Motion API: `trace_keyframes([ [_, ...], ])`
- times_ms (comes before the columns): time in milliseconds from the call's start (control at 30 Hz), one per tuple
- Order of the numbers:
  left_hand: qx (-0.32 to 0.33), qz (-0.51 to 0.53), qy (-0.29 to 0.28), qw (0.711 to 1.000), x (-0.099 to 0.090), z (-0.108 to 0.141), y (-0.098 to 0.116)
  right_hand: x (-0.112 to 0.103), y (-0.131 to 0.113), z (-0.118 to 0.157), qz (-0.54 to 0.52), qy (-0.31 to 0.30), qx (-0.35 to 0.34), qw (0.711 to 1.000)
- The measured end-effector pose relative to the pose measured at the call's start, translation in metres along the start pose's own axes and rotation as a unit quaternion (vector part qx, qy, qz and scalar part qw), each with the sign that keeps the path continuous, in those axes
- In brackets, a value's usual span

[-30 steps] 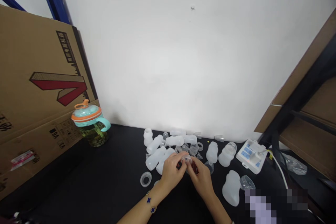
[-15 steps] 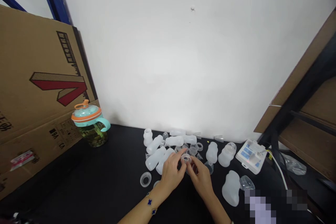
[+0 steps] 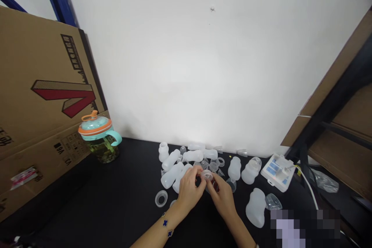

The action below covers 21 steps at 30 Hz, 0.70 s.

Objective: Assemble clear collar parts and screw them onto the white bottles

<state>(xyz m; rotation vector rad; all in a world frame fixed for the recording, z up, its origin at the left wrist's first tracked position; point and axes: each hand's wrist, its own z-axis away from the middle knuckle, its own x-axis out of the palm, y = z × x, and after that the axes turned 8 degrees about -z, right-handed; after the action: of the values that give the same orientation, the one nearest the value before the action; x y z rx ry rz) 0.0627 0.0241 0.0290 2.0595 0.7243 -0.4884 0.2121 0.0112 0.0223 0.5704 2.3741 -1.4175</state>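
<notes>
A translucent bottle collar ring [image 3: 207, 173] is held up between my two hands, over the black table. My left hand [image 3: 189, 184] is closed, with thumb and fingertips pinching at the ring's left edge. On the other side, my right hand [image 3: 223, 194] grips the ring between thumb and fingers; some of its fingers are hidden behind. Frosted baby bottles [image 3: 172, 175] lie just beyond my left hand. Loose clear rings [image 3: 214, 166] and small parts are scattered past my fingertips. One white ring [image 3: 161, 198] lies left of my left wrist.
A capped baby bottle [image 3: 251, 171] and a frosted bottle [image 3: 256, 208] with a clear cap [image 3: 273, 202] beside it are at right. Beyond them sits a white plastic box [image 3: 278, 172] with a cable. A teal-lidded jug [image 3: 100, 139] and a cardboard box [image 3: 43, 97] stand left; a wall closes the back.
My left fingers have curled in from a more stretched position to the ring's edge. The ring has tilted slightly between my hands. The things on the table stay put.
</notes>
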Motion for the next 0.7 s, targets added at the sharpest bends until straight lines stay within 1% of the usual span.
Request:
trace_keyframes([
  [267,0.002,0.049,-0.022,0.999,0.0036,0.0014,-0.0021,-0.0009,0.0024,-0.0003,-0.014,-0.012,0.012,1.0],
  [700,-0.013,0.048,-0.038,0.998,0.0017,0.0018,0.0004,-0.0011,0.0023,0.0005,-0.019,-0.016,0.002,1.0],
])
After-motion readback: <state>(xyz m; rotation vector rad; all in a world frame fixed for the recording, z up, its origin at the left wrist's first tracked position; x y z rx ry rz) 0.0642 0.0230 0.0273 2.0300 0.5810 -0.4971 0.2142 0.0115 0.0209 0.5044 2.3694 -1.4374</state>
